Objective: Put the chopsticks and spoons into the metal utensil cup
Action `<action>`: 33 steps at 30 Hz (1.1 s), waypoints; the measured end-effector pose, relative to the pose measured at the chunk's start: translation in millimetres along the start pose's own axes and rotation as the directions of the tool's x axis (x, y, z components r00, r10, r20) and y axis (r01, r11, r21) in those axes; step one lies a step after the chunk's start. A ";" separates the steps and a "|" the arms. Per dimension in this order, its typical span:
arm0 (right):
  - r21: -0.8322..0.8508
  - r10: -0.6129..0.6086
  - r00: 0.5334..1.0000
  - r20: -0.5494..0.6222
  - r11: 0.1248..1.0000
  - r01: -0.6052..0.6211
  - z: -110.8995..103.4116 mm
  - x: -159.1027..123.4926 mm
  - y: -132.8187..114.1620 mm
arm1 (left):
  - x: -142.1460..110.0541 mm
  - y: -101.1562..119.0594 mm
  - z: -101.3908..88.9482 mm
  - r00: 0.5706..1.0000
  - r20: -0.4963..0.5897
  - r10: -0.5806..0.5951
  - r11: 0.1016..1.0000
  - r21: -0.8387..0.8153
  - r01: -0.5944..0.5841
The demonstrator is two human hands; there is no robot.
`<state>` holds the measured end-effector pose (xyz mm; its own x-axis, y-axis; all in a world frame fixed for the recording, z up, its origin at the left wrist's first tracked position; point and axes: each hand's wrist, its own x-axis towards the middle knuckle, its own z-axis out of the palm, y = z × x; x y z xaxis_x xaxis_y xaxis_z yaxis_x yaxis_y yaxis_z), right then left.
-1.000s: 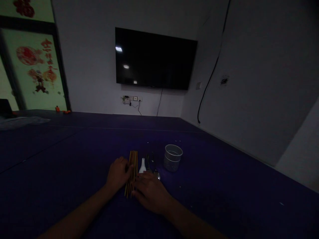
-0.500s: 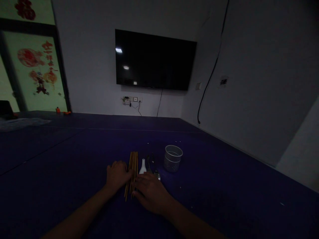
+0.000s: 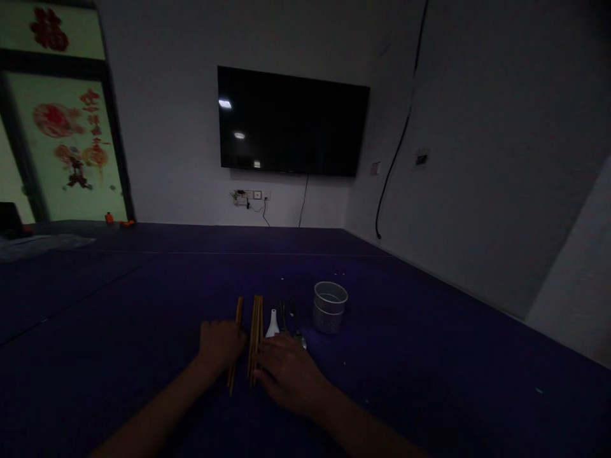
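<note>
- The left hand [image 3: 220,346] is laid over the left pair of sticks [image 3: 239,306]; its fingers are curled, but whether the sticks are gripped or only pressed cannot be told.
- The right hand [image 3: 289,369] is held palm down with its thumb apart from its fingers; the lower part of the right bundle of sticks [image 3: 258,318] is reached by its fingertips, and no closed grip is seen.
- The left pair of sticks is placed on the purple surface [image 3: 405,343], passing under the left hand, with its ends left visible above and below.
- The right bundle of sticks is set between the hands, apart from the left pair and roughly lengthwise to the view.
- The white spoon [image 3: 273,324] is laid just beside the right bundle, its handle pointed toward the far edge and its lower part hidden by the right hand.
- Slim dark utensils [image 3: 283,312] are seen to the right of the white spoon, partly covered by the right hand; their exact kind cannot be told.
- A shiny rounded end [image 3: 303,342] is shown just beyond the right hand's knuckles.
- The grey round container [image 3: 329,312] is stood upright, open at the top, to the right of the utensils and well apart from the far edge.
- The black television [image 3: 291,121] is mounted on the wall above the far edge.
- Clear plastic [image 3: 45,246] is spread near the far left corner in view.
</note>
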<state>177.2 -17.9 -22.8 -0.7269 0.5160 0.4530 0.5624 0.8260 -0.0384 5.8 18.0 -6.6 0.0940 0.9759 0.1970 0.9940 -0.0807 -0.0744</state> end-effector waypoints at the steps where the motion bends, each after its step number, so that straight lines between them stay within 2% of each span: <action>1: 0.003 0.003 1.000 -0.005 1.000 -0.003 0.1 -0.1 0.0 | 0.0 -0.1 -0.5 1.000 0.006 0.010 1.000 0.005 -0.010; 14: -0.009 0.013 0.997 -0.073 1.000 -0.014 2.6 -2.5 2.8 | -2.1 -3.8 -4.9 1.000 0.027 0.006 0.999 0.049 -0.008; 22: -0.025 0.032 0.996 -0.088 0.999 -0.034 0.9 -2.9 2.4 | -3.7 -4.4 -1.1 1.000 -0.018 0.007 0.999 0.053 -0.006; 25: -0.047 0.065 0.989 -0.132 0.996 -0.072 2.5 -4.1 3.0 | -1.9 -6.0 -7.1 0.993 -0.112 -0.041 0.999 0.024 0.044; 27: -0.053 0.134 0.972 -0.194 0.988 -0.147 3.3 -4.8 3.2 | -1.8 -6.6 -10.6 0.970 -0.241 -0.040 0.999 -0.009 0.039; 29: -0.030 0.228 0.933 -0.279 0.969 -0.246 3.5 -5.6 3.0 | -3.4 -5.6 -10.3 0.922 -0.387 0.022 0.999 -0.024 -0.034; 31: 0.042 0.309 0.889 -0.337 0.949 -0.314 2.7 -6.5 2.5 | -6.2 -2.7 -5.0 0.846 -0.511 0.148 0.984 -0.013 -0.180; 33: 0.150 0.367 0.866 -0.340 0.930 -0.336 1.0 -7.5 1.2 | -9.4 1.7 3.2 0.748 -0.585 0.312 0.928 0.018 -0.373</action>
<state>183.0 -20.6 -27.2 -0.2885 0.6728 0.6812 0.7078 0.6290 -0.3215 6.4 9.3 -11.7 0.4140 0.5861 0.6965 0.8859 -0.4352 -0.1605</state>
